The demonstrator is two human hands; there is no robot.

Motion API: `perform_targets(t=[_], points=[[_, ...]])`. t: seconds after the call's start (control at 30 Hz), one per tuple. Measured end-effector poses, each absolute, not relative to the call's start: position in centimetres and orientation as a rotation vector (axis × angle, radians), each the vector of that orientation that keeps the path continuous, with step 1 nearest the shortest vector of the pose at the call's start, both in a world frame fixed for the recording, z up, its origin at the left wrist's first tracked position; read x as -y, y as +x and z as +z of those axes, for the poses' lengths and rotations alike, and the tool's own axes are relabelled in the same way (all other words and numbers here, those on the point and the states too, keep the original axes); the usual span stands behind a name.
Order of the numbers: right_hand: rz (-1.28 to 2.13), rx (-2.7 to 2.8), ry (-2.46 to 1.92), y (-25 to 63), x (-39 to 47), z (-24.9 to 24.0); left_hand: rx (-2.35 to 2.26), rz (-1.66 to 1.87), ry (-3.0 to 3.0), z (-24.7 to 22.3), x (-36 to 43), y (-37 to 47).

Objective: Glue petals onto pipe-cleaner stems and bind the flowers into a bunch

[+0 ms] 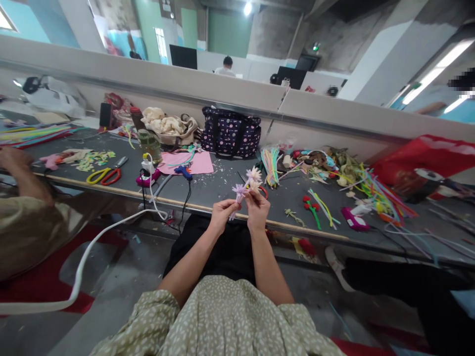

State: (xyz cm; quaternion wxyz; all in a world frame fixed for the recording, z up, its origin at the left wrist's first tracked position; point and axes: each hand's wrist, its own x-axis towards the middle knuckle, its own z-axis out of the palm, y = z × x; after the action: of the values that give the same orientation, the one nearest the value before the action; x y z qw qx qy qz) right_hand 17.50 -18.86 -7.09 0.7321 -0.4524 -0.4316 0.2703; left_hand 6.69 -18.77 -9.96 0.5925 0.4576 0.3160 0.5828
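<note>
Flowers [254,175] in pale cream, seemingly of pipe cleaner, stand upright just above the table's front edge, close beside a lilac flower [239,189]. The left hand [221,216] pinches the lilac one low down between thumb and fingers, its lilac stems [232,215] poking out below. The right hand [259,210] pinches the base of the cream blooms, its fingertips nearly meeting the left's; exactly where each stem sits between them is hidden.

For this close fingerwork, a firm hold at the base with a light touch near the petals would suit best, since fuzzy loops probably flatten if squeezed. Keeping both grips close together should stop the stems from twisting or the heads from slipping out of line.

Just behind the hands lie scissors with red handles [264,192], partly covered. Beyond is a bundle of pastel pipe cleaners [270,168], with a dark patterned bag [230,132] against the partition. To the left are a blue glue gun [183,171], a pink sheet [203,163] and scissors with yellow and red loops [105,176]; to the right, a red-and-green piece [311,210] and a magenta box [355,219]. At the far left, a co-worker's forearm [33,183] reaches the table [222,190].
</note>
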Motion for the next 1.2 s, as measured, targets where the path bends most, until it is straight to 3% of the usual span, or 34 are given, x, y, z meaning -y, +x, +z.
perform_targets(t=[1.2], points=[[0.762,1.063,-0.891,17.5,20.1,-7.1,-0.697,1.372,1.066,-10.1,18.5,6.8]])
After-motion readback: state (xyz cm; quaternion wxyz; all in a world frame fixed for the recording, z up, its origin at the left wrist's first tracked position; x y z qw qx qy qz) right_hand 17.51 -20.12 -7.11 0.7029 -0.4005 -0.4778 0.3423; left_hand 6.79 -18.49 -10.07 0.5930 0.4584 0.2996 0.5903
